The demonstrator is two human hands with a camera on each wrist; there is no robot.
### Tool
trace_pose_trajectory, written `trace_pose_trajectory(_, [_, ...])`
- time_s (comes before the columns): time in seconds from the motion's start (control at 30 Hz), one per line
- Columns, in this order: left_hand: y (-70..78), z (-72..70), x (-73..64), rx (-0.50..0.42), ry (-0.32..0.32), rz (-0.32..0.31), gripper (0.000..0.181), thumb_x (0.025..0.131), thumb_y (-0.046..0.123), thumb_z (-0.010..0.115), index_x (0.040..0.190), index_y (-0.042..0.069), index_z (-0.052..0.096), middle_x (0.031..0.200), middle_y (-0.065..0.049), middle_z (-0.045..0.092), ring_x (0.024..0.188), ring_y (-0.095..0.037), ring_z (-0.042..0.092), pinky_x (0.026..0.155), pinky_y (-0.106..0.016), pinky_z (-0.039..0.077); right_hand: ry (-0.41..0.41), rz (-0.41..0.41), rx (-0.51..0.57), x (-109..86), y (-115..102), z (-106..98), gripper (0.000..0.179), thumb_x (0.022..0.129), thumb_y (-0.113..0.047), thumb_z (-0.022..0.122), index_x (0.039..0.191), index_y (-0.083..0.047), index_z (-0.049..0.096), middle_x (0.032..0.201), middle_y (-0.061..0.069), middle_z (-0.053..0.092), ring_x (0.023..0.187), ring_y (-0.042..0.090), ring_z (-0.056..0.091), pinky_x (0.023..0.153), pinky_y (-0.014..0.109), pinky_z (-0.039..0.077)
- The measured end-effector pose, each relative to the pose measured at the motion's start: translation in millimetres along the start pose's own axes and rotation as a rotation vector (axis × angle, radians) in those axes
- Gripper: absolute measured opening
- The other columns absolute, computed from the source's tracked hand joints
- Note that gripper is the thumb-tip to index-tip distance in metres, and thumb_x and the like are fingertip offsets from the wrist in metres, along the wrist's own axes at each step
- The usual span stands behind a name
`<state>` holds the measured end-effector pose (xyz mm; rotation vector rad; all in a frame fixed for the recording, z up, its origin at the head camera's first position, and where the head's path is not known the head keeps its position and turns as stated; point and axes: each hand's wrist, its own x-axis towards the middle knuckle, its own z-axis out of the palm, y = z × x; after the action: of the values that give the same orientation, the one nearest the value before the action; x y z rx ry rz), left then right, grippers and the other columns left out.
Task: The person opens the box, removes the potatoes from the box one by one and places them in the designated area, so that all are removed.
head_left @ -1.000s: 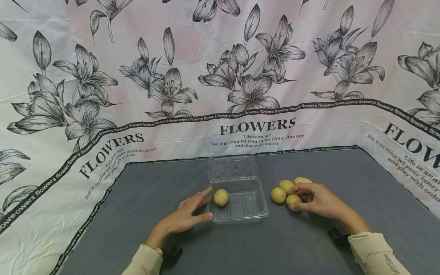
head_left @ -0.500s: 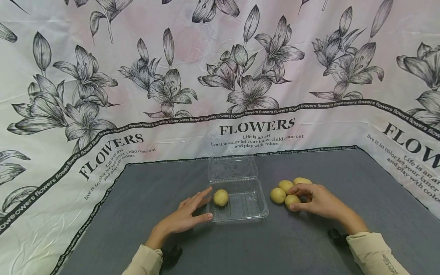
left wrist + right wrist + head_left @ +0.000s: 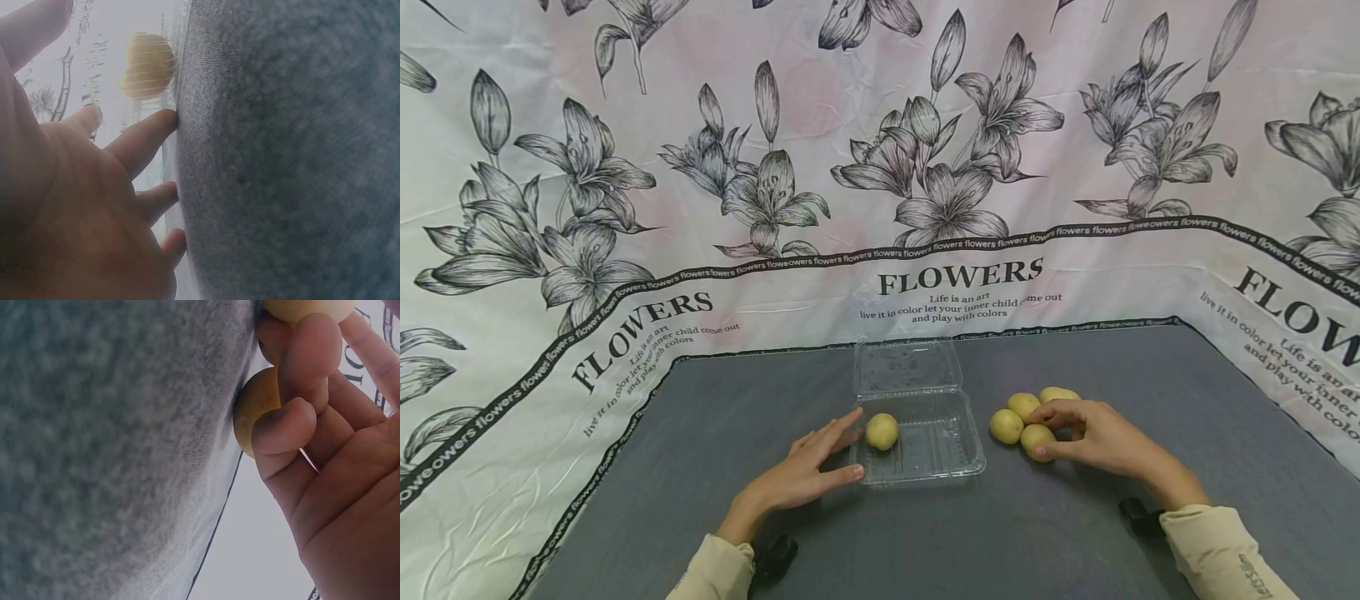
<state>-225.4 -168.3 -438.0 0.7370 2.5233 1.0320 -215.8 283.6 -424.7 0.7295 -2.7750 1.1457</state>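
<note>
A clear plastic clamshell box (image 3: 940,477) lies with its lid folded back, and one yellow potato (image 3: 882,432) sits at its left side. My left hand (image 3: 808,471) rests at the box's left edge, fingers spread and straight; the left wrist view shows the potato (image 3: 149,65) through the clear wall beyond the fingertips. To the right of the box, my right hand (image 3: 1093,435) pinches the nearest potato (image 3: 1036,441) of a small cluster between thumb and fingers. In the right wrist view another potato (image 3: 250,412) shows behind the curled fingers.
Beside the pinched potato lie a left potato (image 3: 1006,426), a middle one (image 3: 1023,406) and a far one (image 3: 1058,393), close together. The grey tabletop (image 3: 925,542) meets a white flower-printed cloth (image 3: 805,308) at the back and sides.
</note>
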Motion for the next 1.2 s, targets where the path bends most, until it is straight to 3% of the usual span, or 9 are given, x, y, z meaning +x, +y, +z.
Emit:
trace_pose_trajectory(0.63, [0.5, 0.2, 0.0, 0.002, 0.004, -0.001, 0.08, 0.103, 0.045, 0.059, 0.165, 0.035, 0.01, 0.163, 0.002, 0.039, 0.161, -0.036, 0.001, 0.121, -0.069, 0.0, -0.014, 0.012, -0.026, -1.7, -4, -9, 0.036, 0.086, -0.033, 0.083, 0.116, -0.018, 0.072, 0.102, 0.002, 0.078, 0.084, 0.0, 0.066, 0.063, 0.023, 0.049])
trace_pose_trajectory(0.9, [-0.6, 0.1, 0.7, 0.007, 0.001, 0.002, 0.08, 0.102, 0.047, 0.058, 0.165, 0.034, 0.01, 0.164, 0.002, 0.039, 0.16, -0.036, 0.002, 0.121, -0.069, 0.0, -0.008, 0.01, -0.024, -1.6, -5, -11, 0.035, 0.086, -0.031, 0.083, 0.117, -0.016, 0.072, 0.104, 0.003, 0.078, 0.088, -0.001, 0.068, 0.063, 0.023, 0.049])
trace_pose_trajectory(1.2, [-0.6, 0.4, 0.5, 0.008, 0.005, 0.005, 0.081, 0.102, 0.047, 0.059, 0.166, 0.032, 0.01, 0.164, 0.002, 0.039, 0.16, -0.036, 0.002, 0.121, -0.069, 0.0, 0.015, 0.013, -0.029, -1.6, -7, -15, 0.036, 0.087, -0.029, 0.082, 0.119, -0.015, 0.072, 0.105, 0.007, 0.078, 0.071, 0.001, 0.061, 0.058, 0.023, 0.046])
